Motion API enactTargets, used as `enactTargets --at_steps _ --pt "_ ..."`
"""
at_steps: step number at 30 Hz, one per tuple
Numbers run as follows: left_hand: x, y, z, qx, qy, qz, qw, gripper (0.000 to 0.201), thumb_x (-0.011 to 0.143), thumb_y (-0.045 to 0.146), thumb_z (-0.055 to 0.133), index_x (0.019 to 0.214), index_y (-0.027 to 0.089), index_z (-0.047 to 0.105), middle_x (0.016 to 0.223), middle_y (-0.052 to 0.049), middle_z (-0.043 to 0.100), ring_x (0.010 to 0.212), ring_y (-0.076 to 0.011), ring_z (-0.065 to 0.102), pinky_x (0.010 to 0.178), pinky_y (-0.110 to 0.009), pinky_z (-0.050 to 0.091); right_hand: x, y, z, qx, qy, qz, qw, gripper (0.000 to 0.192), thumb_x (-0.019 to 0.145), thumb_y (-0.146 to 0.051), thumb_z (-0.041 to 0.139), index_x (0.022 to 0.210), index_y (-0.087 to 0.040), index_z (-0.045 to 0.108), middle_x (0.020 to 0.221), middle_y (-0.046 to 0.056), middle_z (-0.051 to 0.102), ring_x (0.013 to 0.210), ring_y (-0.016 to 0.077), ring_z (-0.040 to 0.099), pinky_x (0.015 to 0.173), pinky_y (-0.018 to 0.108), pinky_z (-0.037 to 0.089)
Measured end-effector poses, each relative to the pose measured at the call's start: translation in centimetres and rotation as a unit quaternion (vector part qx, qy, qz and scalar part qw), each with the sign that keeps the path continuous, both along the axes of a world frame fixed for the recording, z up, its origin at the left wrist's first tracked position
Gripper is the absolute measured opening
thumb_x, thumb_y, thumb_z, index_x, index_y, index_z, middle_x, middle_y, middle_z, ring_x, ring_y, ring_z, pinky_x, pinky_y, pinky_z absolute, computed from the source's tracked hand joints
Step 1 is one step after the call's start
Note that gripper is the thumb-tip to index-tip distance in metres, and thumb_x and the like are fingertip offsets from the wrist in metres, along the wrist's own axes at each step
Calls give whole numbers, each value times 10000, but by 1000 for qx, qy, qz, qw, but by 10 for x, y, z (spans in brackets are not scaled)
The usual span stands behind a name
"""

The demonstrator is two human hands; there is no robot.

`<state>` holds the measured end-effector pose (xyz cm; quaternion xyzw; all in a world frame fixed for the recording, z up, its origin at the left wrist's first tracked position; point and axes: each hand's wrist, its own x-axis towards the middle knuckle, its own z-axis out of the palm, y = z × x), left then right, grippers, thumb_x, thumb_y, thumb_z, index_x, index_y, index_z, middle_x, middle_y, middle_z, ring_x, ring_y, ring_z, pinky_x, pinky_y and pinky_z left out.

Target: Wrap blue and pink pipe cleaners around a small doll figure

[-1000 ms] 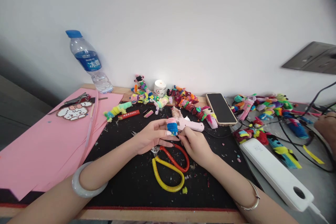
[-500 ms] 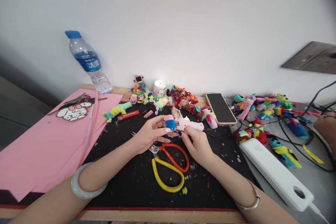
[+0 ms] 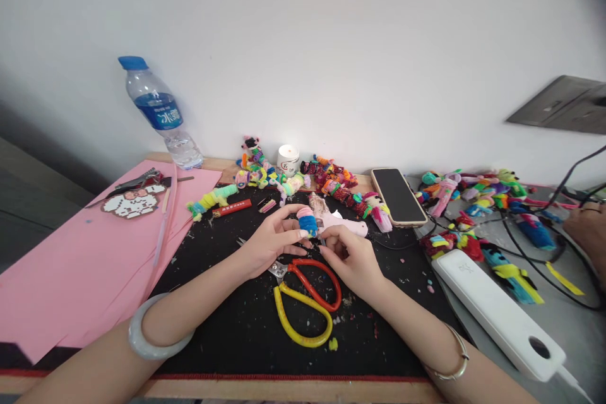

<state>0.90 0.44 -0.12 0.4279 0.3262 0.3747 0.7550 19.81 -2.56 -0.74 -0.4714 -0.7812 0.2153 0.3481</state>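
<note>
My left hand grips a small fuzzy pipe-cleaner piece, pink on top, blue in the middle and with a little yellow below. Close by on its right is my right hand, its fingers curled and pinched together. What lies between those fingertips, if anything, is too small to make out. Behind my right hand a pale pink glue gun lies on the black mat, partly covered by the fingers. Scissors with one red and one yellow handle lie just below both hands.
Pipe-cleaner figures line the back. A phone, a white power strip and dark cables are on the right. Pink sheets and a water bottle stand left. Another person's hand shows at the right edge.
My right hand's fingers have shifted slightly and curled beside the piece. The pipe-cleaner piece has turned a little in my left hand, which stays in place.
</note>
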Motion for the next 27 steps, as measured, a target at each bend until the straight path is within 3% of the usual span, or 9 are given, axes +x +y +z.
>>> enactTargets --at_steps 9,20,27 --pt "2 -2 -3 28 6 -29 999 413 723 198 665 1090 212 475 914 -28 618 771 -126 601 688 -251 502 1 -1 -1 -3 2 12 1000 115 825 -179 529 936 -204 513 618 -47 477 506 89 446 501 194 387" --pt "4 -2 -1 20 24 -7 1000 406 701 270 699 1034 200 478 868 -16 622 753 -131 607 680 -262 503 -1 -2 3 -14 6 20 1000 214 771 -191 559 963 -210 468 659 -51 480 467 72 406 459 189 359" --pt "5 -2 -3 32 19 -14 999 328 720 271 690 950 188 472 836 8 597 700 -110 610 676 -272 524 -1 -3 2 -7 1 3 1000 137 814 -197 525 946 -210 489 643 -47 486 473 77 430 471 195 360"
